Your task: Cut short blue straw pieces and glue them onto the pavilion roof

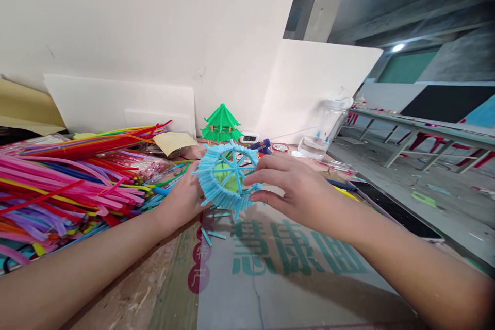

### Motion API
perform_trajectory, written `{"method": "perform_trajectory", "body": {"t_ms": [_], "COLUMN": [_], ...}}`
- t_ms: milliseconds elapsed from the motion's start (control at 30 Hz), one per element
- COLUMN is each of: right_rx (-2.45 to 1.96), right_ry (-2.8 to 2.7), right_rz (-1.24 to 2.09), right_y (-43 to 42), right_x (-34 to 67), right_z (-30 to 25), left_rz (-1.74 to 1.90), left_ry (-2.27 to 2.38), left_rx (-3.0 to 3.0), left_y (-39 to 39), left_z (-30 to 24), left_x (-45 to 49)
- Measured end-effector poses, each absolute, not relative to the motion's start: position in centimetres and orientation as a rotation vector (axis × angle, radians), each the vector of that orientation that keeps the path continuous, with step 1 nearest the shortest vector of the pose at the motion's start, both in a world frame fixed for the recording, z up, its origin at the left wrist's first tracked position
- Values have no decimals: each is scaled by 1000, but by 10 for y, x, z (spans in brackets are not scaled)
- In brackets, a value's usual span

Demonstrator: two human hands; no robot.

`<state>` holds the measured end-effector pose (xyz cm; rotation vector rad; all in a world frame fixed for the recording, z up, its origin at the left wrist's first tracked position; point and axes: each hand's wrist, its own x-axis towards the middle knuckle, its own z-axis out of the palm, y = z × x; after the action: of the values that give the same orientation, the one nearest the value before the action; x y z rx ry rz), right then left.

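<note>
A round light-blue pipe-cleaner frame (pixel 228 178), with spokes crossing its middle and a fringe of short pieces round its rim, is held up above the cardboard. My left hand (pixel 184 193) grips its left side, the fingertips hidden behind the rim. At the right rim, my right hand (pixel 284 180) has its thumb and fingers curved about the edge; whether they pinch a piece there is too small to make out. Several short blue pipe-cleaner pieces (pixel 216 235) lie below on the cardboard. Behind stands a green pipe-cleaner pagoda roof (pixel 221 124).
Many coloured pipe cleaners (pixel 69 191) are heaped at the left. A printed cardboard sheet (pixel 247 289) covers the table before me. To the right lie a phone (pixel 396 209) and a clear water jug (pixel 323 126). White boards (pixel 147 26) stand behind, near a small digital clock (pixel 249 137).
</note>
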<state>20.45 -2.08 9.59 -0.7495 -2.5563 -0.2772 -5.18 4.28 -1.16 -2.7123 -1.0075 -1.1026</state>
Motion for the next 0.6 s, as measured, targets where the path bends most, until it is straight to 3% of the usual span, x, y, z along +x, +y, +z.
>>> {"method": "perform_trajectory", "body": {"t_ms": [600], "right_rx": [-623], "right_ry": [-2532], "right_rz": [-326], "right_y": [-13], "right_x": [199], "right_z": [82], "left_rz": [-1052], "left_ry": [-1023], "left_rx": [-2674], "left_y": [44], "left_z": [-14], "left_x": [-51]}}
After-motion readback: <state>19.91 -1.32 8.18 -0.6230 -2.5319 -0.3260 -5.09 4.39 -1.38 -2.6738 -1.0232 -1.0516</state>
